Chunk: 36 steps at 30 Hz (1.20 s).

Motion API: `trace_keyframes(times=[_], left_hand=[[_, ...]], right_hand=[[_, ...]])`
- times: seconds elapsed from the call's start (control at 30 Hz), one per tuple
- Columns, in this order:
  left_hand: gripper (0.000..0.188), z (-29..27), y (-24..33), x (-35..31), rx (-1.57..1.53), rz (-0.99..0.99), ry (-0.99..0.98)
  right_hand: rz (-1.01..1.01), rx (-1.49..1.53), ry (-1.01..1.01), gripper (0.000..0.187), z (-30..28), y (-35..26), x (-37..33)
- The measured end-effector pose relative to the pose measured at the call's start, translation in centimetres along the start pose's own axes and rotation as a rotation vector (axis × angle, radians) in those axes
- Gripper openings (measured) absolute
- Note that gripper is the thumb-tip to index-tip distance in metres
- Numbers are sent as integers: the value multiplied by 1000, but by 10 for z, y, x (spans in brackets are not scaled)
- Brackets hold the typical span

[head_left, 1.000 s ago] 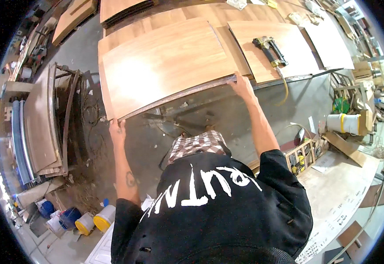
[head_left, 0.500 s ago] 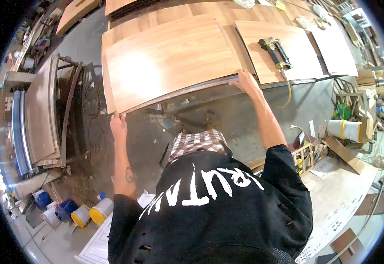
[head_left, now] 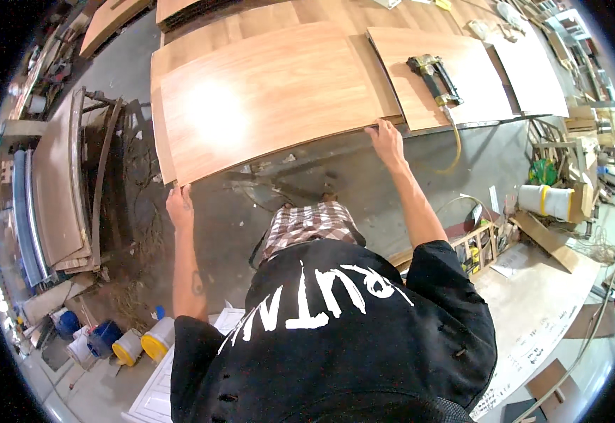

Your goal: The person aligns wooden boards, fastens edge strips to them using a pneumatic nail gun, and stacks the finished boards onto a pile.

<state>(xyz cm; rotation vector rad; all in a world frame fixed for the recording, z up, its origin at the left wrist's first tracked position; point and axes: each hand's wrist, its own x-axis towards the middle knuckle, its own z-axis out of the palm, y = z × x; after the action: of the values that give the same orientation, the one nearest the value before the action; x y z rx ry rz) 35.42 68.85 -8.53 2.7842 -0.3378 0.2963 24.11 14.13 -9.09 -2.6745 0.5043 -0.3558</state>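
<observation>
A large light wood-grain panel (head_left: 286, 84) lies on the worktable in front of me, with a bright glare on its left part. My left hand (head_left: 179, 204) is closed on its near left corner, fingertips at the edge. At the near right corner, my right hand (head_left: 388, 144) pinches the edge, its thumb pointing left. Under the panel, a strip of another wood-grain sheet (head_left: 163, 144) shows along the left side. To the right, a nail gun (head_left: 433, 79) with a yellowish hose rests on a smaller wood-grain panel (head_left: 480, 99).
A white panel (head_left: 533, 77) lies farther right on the table. Boards (head_left: 57, 176) lean on a rack at left. Several buckets (head_left: 128, 347) stand at lower left. Behind my right arm is a pale bench (head_left: 533, 310) with a wooden tool caddy (head_left: 478, 252). A white bucket (head_left: 549, 202) stands at right.
The panel's near right edge has come down, and the dark gap beneath it has narrowed. My right hand has shifted slightly nearer to me. The whole view has also moved a little.
</observation>
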Motion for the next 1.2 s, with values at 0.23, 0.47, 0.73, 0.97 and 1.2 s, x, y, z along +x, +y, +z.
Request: trace_keyframes(times=[0.23,0.47,0.73,0.97,1.2], left_hand=[[21,2,-7,-5,-50,64,45],[15,0,-10,-8,-90,24,-8],[15,-2,-14,-7,-97,53,8],[26,-39,32,30,142,-86,-307],[52,65,338,80,-488,270,-114]], right_hand=[[26,69,46,32,-1,1,-2],[-32,39,67,25,8,16,1],[-85,39,-90,20,-4,19,13],[-88,69,-141,18,-10,31,17],[-179,135,-116,14,-6,26,11]])
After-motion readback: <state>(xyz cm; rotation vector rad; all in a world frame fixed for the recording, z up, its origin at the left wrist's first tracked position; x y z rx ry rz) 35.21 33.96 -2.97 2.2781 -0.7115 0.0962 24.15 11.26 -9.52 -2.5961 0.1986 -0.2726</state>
